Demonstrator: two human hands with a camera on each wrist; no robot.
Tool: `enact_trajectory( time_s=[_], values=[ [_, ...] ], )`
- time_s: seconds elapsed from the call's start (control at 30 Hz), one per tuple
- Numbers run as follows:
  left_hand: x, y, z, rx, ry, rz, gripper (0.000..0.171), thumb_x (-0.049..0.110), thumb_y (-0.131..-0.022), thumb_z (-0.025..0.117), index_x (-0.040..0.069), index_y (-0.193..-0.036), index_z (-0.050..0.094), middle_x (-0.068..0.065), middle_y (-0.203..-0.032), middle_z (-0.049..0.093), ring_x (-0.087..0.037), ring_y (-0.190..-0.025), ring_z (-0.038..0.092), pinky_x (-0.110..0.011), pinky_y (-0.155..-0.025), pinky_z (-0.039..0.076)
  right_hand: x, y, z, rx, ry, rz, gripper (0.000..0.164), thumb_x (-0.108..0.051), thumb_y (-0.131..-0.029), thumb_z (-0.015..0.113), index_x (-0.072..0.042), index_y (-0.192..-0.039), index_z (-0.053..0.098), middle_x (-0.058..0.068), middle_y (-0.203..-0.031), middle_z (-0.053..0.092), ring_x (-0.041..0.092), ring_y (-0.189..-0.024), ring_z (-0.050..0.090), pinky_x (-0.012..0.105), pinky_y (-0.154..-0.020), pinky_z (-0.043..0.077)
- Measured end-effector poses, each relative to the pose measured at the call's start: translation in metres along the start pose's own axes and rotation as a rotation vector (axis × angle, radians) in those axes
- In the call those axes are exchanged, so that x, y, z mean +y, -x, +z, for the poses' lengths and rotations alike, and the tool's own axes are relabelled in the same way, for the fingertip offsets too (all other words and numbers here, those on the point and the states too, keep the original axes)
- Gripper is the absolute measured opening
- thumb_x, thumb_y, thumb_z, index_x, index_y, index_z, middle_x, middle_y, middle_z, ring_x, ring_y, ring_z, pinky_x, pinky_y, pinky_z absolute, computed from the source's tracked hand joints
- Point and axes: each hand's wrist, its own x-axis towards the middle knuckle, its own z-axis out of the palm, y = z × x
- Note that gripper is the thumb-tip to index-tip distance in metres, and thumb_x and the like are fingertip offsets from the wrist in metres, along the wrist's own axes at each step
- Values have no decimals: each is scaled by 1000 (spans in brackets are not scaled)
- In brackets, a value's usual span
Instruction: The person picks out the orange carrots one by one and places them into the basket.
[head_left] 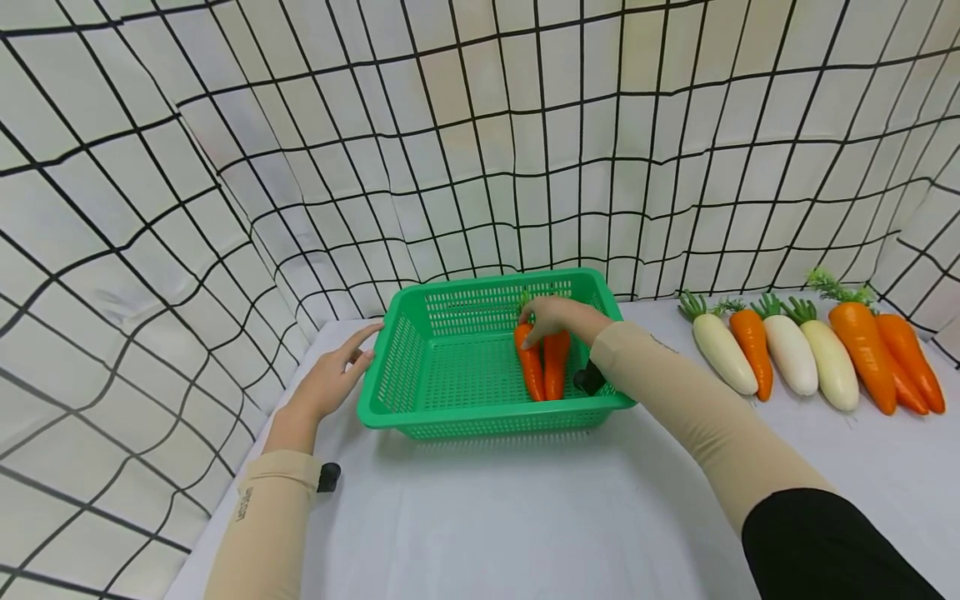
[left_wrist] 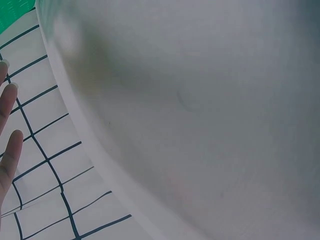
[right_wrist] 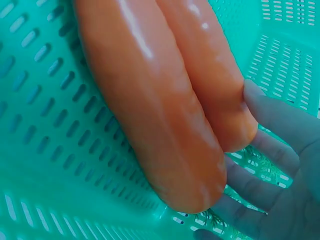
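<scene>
Of the hands, the left hand [head_left: 330,379] is held with fingers extended at the basket's left rim; whether firm contact is made cannot be told. By the right hand [head_left: 553,317], the left carrot [head_left: 531,367] is pinched near its leafy end, inside the green basket [head_left: 495,415]. Beside it, close alongside, the right carrot [head_left: 555,367] is laid. Both upper ends are partly covered by the right hand; the basket's right rim is crossed by the sleeved forearm [head_left: 675,400]. The basket is set on the white tabletop [head_left: 480,517], near the back wall, which is covered by black grid netting [head_left: 581,142]. To the right, well apart from the basket, white radishes [head_left: 787,354] and further orange carrots [head_left: 862,358] are lined up, leaves pointed away.
</scene>
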Motion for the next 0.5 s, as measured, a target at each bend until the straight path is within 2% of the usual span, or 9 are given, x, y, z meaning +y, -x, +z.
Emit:
enact_trajectory(
  time_s=[0.3,0.5],
  values=[
    [1,-1,1,-2,-1,-3,54,42,-112,37,22,-162,31,-26,-120,65,-42,-104,63,-61,-83,49,0,3,0,36,-25,14,54,-27,-94,79,-4,-139,60,18,-149,50,33,-128,51,46,-105,44],
    [1,0,1,7,-2,12,54,40,-112,38,21,-162,31,-26,-118,66,-40,-100,64,-59,-80,49,-3,6,-1,54,20,25,54,-29,-93,79,-5,-139,61,16,-146,53,32,-125,53,46,-105,44]
  ],
)
